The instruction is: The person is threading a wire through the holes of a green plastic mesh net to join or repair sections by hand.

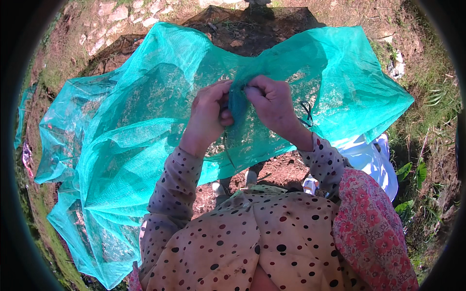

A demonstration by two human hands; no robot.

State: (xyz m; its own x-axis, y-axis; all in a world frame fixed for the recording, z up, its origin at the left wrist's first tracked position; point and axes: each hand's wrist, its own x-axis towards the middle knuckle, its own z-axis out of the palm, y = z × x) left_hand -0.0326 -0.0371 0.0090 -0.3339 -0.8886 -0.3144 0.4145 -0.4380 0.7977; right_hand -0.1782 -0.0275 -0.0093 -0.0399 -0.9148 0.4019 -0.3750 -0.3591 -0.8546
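Note:
A large sheer green mesh net (131, 145) spreads wide in front of me, its folds drawn together at the middle. My left hand (206, 111) is closed on the left side of this bunched part, fingers curled in. From the other side my right hand (274, 102) pinches the same gathered mesh between thumb and fingers. The hands are a short gap apart, with a darker fold of net between them. A thin dark strand (228, 150) hangs below my left hand. Near my right wrist, a black looped tie (307, 114) lies against the net.
Dark netting (252, 31) lies on the ground beyond the green net. Pale stones (119, 13) are scattered at the far left. A white sack (371, 160) rests at the right, near leafy plants (417, 174). My shoes (250, 178) show below the net.

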